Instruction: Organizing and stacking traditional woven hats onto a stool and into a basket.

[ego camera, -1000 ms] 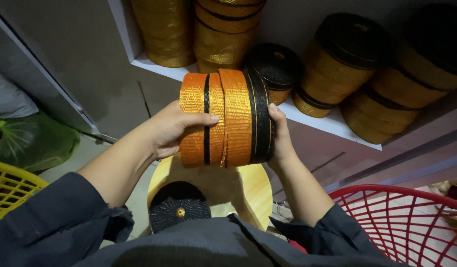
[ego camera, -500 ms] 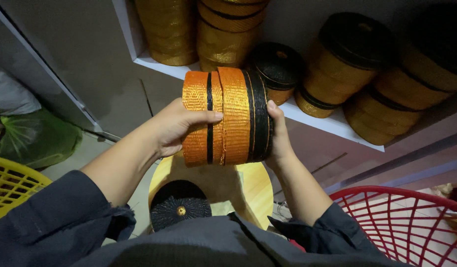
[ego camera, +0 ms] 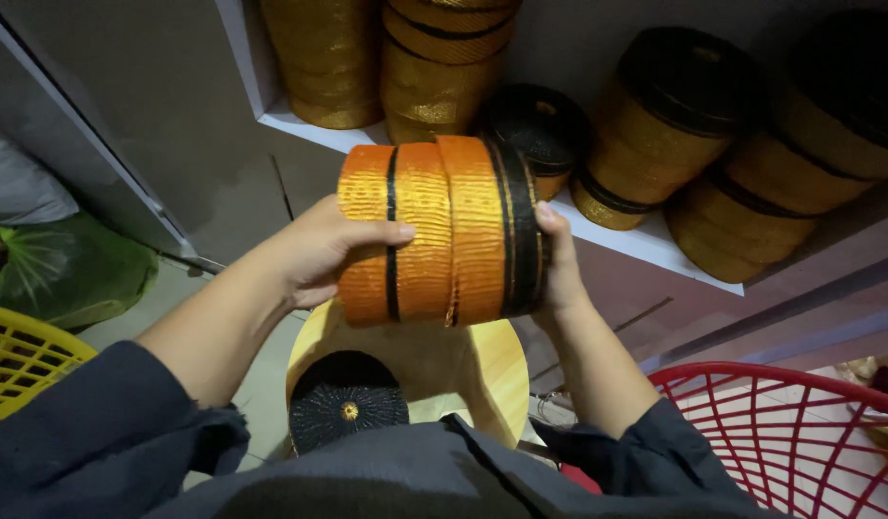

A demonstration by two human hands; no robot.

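Between the two hands, a row of orange ribbon rolls (ego camera: pixel 434 231) is pressed together side by side like a short log, held in the air in front of the white shelf (ego camera: pixel 646 240). Left hand (ego camera: pixel 314 252) cups the 9 o'clock end, its thumb laid flat across the first roll and fingers curled behind; right hand (ego camera: pixel 559 264) presses flat on the 3 o'clock end, against the black-edged roll, with only the thumb and palm edge showing (the rest of its fingers are hidden behind the stack). Nothing but this inward squeeze holds the row, so my judgement is that the pressure has to stay even and square to the ends; a tilt of either palm could let a middle roll slip out downward. Keeping the row level looks wise too.

Directly below, at 6 o'clock, sits a yellow stool (ego camera: pixel 492 370) with a black roll (ego camera: pixel 348 413) lying flat on it. At 12 o'clock the shelf carries gold rolls (ego camera: pixel 434 67) stacked upright and more lying tilted toward 2 o'clock. A red basket (ego camera: pixel 800 432) stands at 4 o'clock, a yellow basket (ego camera: pixel 21 356) at 8 o'clock.
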